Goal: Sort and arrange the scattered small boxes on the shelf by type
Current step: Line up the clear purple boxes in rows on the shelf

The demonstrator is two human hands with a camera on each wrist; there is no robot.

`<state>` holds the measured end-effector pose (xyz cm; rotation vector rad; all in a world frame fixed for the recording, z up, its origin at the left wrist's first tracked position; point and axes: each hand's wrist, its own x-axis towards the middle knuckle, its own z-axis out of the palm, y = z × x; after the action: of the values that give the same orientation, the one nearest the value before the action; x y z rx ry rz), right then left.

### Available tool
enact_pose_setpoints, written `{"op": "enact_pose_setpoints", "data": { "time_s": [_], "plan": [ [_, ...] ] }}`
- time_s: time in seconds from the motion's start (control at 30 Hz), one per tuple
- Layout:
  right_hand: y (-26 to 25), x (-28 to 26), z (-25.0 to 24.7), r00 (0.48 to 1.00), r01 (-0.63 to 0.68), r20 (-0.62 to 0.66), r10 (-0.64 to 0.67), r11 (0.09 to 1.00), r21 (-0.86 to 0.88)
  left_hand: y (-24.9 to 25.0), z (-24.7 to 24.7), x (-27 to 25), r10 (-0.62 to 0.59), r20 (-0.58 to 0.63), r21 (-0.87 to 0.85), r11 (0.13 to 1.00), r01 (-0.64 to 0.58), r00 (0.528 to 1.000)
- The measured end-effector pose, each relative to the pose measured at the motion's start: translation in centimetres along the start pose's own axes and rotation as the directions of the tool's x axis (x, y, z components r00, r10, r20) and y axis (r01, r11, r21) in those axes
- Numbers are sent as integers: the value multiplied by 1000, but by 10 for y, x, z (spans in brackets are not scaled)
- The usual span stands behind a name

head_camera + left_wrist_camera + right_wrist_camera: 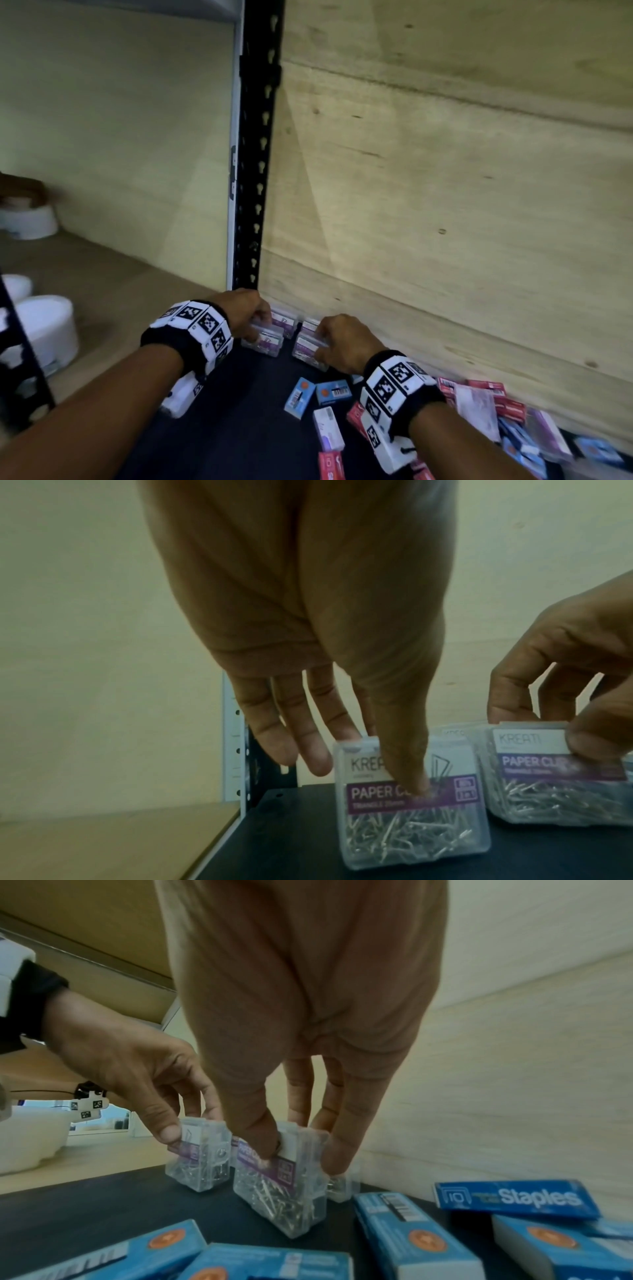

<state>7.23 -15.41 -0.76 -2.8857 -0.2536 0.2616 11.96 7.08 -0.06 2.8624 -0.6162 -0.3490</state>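
Note:
Clear paper clip boxes with purple labels stand upright in the back left corner of the dark shelf [239, 411]. My left hand [260, 320] pinches the left paper clip box [407, 804], thumb on its label and fingers behind it. My right hand [322, 339] pinches the neighbouring paper clip box [281, 1185] the same way, thumb in front and fingers at the back. More clear boxes stand behind these two, partly hidden. In the right wrist view the left hand [178, 1131] holds its box [198, 1164] just left of mine.
Blue staples boxes [514, 1196] lie loose in front of the hands. Red boxes [507, 407], white and purple ones [329, 431] are scattered to the right. A black slotted upright [257, 171] and the plywood back wall [445, 205] bound the corner. White tubs [48, 329] sit at left.

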Motion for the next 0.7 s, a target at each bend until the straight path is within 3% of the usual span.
{"op": "enact_pose_setpoints", "data": {
  "time_s": [0.7],
  "plan": [
    [4,0,4,995,40,-93,-38,999,17,5,9,4,24,-76,-28,999,-27,997]
  ]
}}
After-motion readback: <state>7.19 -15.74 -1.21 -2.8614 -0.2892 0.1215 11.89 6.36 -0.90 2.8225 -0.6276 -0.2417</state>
